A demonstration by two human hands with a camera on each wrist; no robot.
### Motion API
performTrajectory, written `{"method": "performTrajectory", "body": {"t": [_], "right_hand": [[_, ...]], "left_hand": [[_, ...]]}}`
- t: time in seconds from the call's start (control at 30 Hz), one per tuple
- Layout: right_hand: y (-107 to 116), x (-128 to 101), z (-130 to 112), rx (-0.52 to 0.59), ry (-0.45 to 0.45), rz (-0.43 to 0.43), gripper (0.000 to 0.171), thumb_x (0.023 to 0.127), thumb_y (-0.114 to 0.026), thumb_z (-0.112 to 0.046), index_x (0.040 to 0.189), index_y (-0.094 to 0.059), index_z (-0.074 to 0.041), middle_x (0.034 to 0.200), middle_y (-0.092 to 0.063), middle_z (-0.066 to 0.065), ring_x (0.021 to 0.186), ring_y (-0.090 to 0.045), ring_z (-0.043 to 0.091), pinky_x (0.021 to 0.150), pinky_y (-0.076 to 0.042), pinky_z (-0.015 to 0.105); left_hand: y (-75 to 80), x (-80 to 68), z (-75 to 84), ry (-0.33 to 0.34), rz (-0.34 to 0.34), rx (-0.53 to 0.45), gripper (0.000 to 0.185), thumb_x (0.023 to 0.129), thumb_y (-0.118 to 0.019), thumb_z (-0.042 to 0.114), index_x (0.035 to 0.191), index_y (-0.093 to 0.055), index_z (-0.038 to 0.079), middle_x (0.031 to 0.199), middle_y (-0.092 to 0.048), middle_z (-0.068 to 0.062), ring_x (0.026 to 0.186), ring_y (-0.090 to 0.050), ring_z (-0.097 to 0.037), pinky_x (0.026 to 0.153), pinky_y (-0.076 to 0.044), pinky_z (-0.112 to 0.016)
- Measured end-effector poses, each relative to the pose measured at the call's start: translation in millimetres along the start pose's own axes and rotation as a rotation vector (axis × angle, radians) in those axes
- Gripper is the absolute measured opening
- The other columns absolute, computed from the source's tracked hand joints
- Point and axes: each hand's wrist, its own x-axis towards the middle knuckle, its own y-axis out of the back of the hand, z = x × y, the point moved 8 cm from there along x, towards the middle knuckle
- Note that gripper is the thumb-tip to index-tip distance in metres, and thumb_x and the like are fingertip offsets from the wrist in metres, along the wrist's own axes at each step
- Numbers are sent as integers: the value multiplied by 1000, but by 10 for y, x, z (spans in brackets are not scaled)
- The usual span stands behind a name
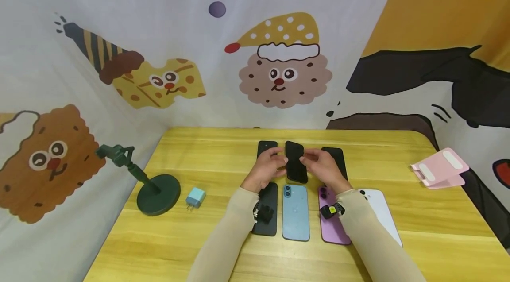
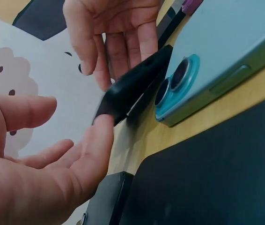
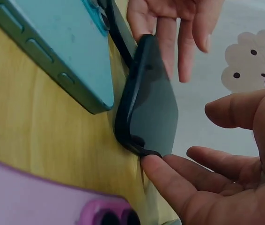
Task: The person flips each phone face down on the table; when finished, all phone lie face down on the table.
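A black phone lies between my two hands in the back row, tilted, with one edge raised in the wrist views. My left hand is at its left side, a fingertip on the edge and the thumb apart from it. On the opposite side, fingers of my right hand touch the edge near a corner, with that thumb also spread away. Just in front lies a light blue phone, camera side up. Other black phones flank the tilted one, partly hidden by my hands.
In the front row are a black phone, a purple phone and a white phone, partly under my forearms. Left of them stand a light blue charger plug and a dark green stand. A pink folding holder is at the right.
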Motion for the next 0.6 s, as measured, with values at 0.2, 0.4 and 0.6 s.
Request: {"method": "performTrajectory", "body": {"t": [0.2,0.4,0.6], "right_hand": [[-58,2,-22,4,0,-1,56,108,-61,-29,155,-49,-1,150,-58,23,130,-65,37,101,-61,43],[-106,2,-47,100,-11,-27,58,110,-58,-30,157,-45,2,153,-54,26,134,-62,39,103,-59,46],[-133,8,-48,223,-16,-53,61,110,-57,-34,158,-43,1,148,-57,24,133,-62,38,99,-61,47]], "left_hand": [[-8,82,1,-48,9,1,58,102,-67,4,157,-48,6,146,-60,-17,129,-65,-32,100,-61,-41],[-70,131,-3,-43,-23,-36,57,100,-67,-2,154,-53,6,144,-60,-18,127,-67,-32,102,-60,-40],[-201,147,-19,-8,-114,-90,55,101,-69,3,154,-56,13,148,-60,-16,128,-68,-34,105,-58,-46]]}}
